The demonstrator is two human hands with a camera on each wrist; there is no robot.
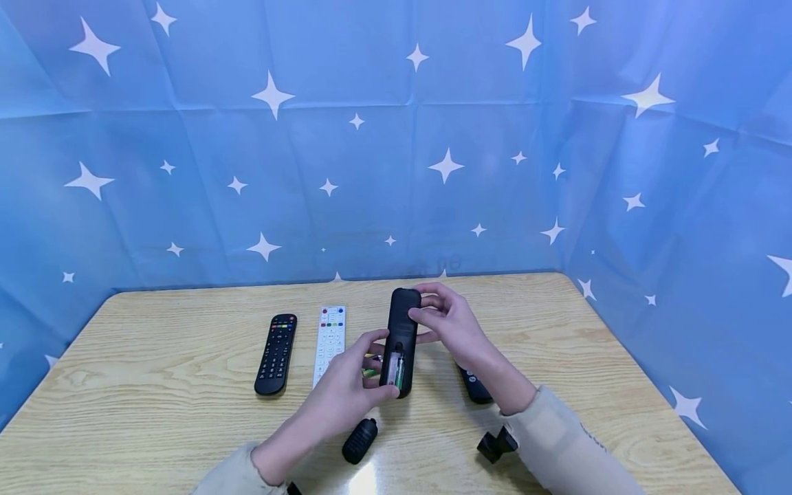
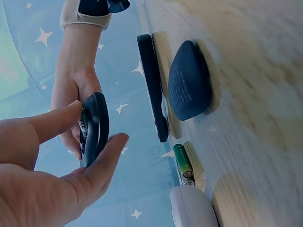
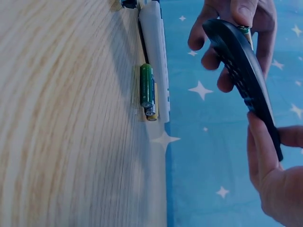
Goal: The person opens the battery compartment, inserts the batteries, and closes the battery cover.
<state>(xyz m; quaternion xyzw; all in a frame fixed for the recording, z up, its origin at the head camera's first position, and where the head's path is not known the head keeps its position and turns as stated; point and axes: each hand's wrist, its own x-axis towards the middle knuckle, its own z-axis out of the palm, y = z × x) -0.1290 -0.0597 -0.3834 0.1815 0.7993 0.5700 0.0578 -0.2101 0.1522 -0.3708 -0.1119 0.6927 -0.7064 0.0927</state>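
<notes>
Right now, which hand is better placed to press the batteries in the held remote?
Left hand, probably: its thumb sits by the open battery bay of the remote, while the right hand grips the opposite end.

The tilted, uncovered black remote (image 1: 403, 326) holds apparently two batteries (image 1: 399, 371)

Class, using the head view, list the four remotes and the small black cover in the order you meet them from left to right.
Black remote in full view → white remote → small black cover → held black remote → partly hidden black remote.
</notes>
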